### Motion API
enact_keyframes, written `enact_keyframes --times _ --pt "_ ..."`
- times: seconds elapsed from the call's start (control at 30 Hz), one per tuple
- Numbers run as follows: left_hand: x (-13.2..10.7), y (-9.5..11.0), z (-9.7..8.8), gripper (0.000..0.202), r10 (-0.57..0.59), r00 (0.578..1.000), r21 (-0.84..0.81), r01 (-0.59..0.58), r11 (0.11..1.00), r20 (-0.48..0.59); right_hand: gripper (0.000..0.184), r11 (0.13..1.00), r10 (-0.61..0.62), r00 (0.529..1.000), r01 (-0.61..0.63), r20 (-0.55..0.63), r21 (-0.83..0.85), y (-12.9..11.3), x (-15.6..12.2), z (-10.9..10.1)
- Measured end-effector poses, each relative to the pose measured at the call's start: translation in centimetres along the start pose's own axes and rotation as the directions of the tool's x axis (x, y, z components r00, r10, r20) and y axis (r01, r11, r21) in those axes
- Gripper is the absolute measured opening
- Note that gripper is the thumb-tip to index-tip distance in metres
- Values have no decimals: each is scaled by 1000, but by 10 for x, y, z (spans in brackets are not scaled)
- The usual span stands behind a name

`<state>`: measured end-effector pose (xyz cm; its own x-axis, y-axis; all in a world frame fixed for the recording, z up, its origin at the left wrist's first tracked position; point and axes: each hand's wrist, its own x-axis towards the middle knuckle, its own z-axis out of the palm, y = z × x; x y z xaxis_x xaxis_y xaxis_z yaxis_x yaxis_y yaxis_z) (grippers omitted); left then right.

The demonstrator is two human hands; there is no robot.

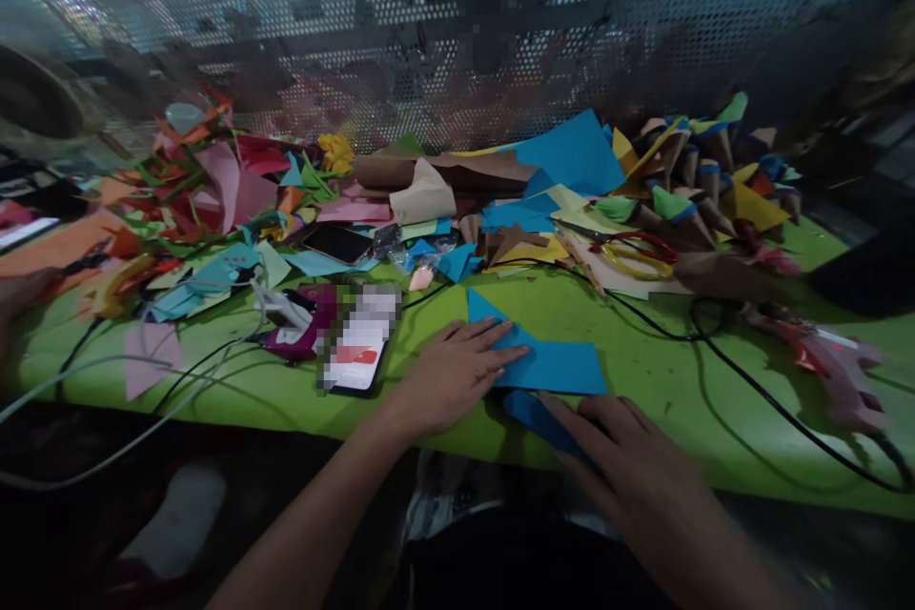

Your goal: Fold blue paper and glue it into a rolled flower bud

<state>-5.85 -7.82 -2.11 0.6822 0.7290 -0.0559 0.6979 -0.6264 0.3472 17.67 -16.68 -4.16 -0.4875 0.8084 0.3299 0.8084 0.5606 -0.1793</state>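
By the counter's (658, 367) front edge, left hand (450, 372) steadies blue paper (568, 367), fingers spread; right hand's (633, 448) fingers pinch a blue paper roll (533, 413); likely shaping step, next move calling for steady pressure.

L hand (450, 379) here: bare, slim fingers (500, 360), narrow wrist (397, 424), bare forearm (315, 510), wider twd the elbow end. Now R hand (619, 443): bare too, its forearm (704, 534) uncovered and blurred low down. And below the near edge of the tabletop (643, 367), approx. mid-length: v. dark clothing (521, 562), near-black, detail lost in shadow.
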Motion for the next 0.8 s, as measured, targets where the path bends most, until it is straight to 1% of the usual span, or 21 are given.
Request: enact_keyframes --times 0.1,0.2,0.27,0.33,0.4,0.43,0.47,0.53,0.6,0.67,0.73,0.77,0.8 --pt "0 -1 -1 43 9 1000 -9 -9 1000 7 39 1000 -17 1000 17 21 15 -10 7 5" --pt "1 -4 -5 43 14 1000 -77 -14 997 3 39 993 -31 998 25 52 116 -13 7 2" --pt "2 -6 -9 44 10 999 -166 -15 986 -33 37 976 -13 996 -6 85 216 -7 3 -8" --pt "3 -7 -14 44 -3 995 -252 -23 967 -102 36 953 35 989 -76 144 292 5 -2 -22" --pt "6 -8 -17 42 -18 985 -276 -30 961 -170 37 938 121 976 -172 181 299 22 -3 -37" --pt "7 -8 -17 42 -22 982 -255 -28 967 -189 38 936 172 971 -213 166 279 32 -1 -44" --pt "9 -9 -17 42 -21 981 -217 -21 976 -191 38 939 215 968 -241 125 247 43 3 -49" --pt "15 -9 -16 46 -16 986 -132 -6 991 -165 40 952 264 964 -264 22 157 66 17 -55" --pt "23 -9 -14 54 -18 988 -55 9 998 -156 40 963 269 961 -267 -58 37 88 39 -55" --pt "30 -9 -13 60 -4 990 11 6 1000 -142 40 944 300 946 -313 -125 -101 107 65 -52" --pt "36 -8 -15 60 6 992 67 3 998 -127 40 899 374 922 -388 -103 -204 119 91 -45" --pt "38 -7 -17 59 1 992 90 10 996 -122 40 871 428 901 -434 -75 -230 123 103 -42" --pt "39 -6 -19 59 -11 992 107 24 994 -122 38 862 448 891 -451 -69 -232 126 114 -38"
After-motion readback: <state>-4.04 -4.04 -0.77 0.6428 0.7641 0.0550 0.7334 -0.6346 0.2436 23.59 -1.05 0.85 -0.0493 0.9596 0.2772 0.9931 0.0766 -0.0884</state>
